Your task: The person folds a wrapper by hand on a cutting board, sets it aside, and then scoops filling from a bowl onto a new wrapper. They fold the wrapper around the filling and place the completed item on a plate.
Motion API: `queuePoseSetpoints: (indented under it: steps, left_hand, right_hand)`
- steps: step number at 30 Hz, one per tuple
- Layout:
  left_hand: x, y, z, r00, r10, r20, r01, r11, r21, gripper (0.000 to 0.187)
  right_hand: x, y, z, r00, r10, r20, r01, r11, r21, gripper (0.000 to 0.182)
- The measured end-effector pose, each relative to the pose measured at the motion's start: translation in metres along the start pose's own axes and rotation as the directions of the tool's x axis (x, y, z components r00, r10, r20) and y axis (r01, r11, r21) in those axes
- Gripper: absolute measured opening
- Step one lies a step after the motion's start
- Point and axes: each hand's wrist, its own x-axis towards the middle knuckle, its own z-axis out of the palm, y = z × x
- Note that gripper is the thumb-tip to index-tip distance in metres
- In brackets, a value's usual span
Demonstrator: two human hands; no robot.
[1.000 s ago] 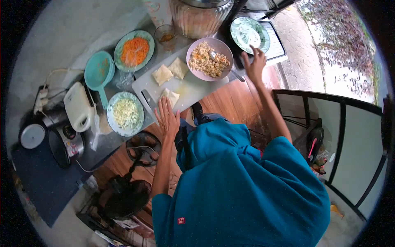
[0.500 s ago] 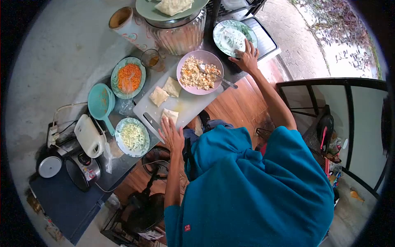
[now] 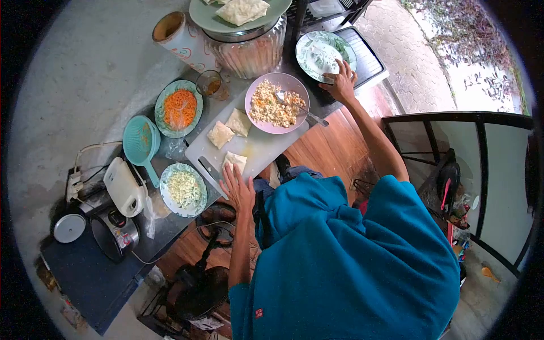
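My left hand (image 3: 238, 190) lies with fingers stretched out, its fingertips at a folded, filled wrapper parcel (image 3: 234, 161) on the white cutting board (image 3: 263, 152). Two more parcels, a square one (image 3: 238, 122) and a paler one (image 3: 220, 135), rest farther up the board. My right hand (image 3: 341, 84) reaches over the near right edge of a green-patterned plate (image 3: 322, 45), fingers bent and apart, fingertips near a whitish smear on it. A pink bowl (image 3: 302, 90) of crumbly filling, with a spoon (image 3: 311, 113) in it, stands on the board between my hands.
Left of the board are a plate of shredded carrot (image 3: 180, 109), a plate of chopped pale vegetable (image 3: 184, 190), a teal strainer (image 3: 136, 141) and a glass (image 3: 209, 85). Behind stands a glass jar (image 3: 249, 54) under a green plate (image 3: 241, 25) with parcels.
My right hand's fingers have drawn back slightly toward the plate's near edge. My left hand stays at the parcel. The whole view has shifted slightly.
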Motion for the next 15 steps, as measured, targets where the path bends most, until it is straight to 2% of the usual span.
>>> queuePoseSetpoints:
  steps: [6,11,13,15]
  left_hand:
    - [0.0008,-0.0009,-0.0018,1.000,-0.005,0.005,0.005,1.000,0.001,0.071]
    - [0.0017,-0.0029,0.0005,1.000,0.007,-0.008,-0.007,1.000,0.003,0.070]
    - [0.0010,-0.0031,-0.0001,1.000,0.007,-0.012,-0.007,1.000,-0.008,0.070]
    - [0.0018,-0.0035,-0.0009,1.000,0.019,-0.019,-0.019,1.000,-0.002,0.070]
  right_hand:
    - [0.0021,0.0049,0.0052,0.995,0.029,-0.091,-0.020,0.995,0.099,0.038]
    - [0.0029,0.0045,0.0056,0.994,-0.009,-0.112,0.015,0.999,0.050,0.041]
    - [0.0027,0.0018,0.0057,0.987,0.022,-0.158,-0.004,0.994,0.110,0.046]
    - [0.0030,0.0024,0.0023,0.994,0.022,-0.109,-0.015,0.998,0.065,0.049]
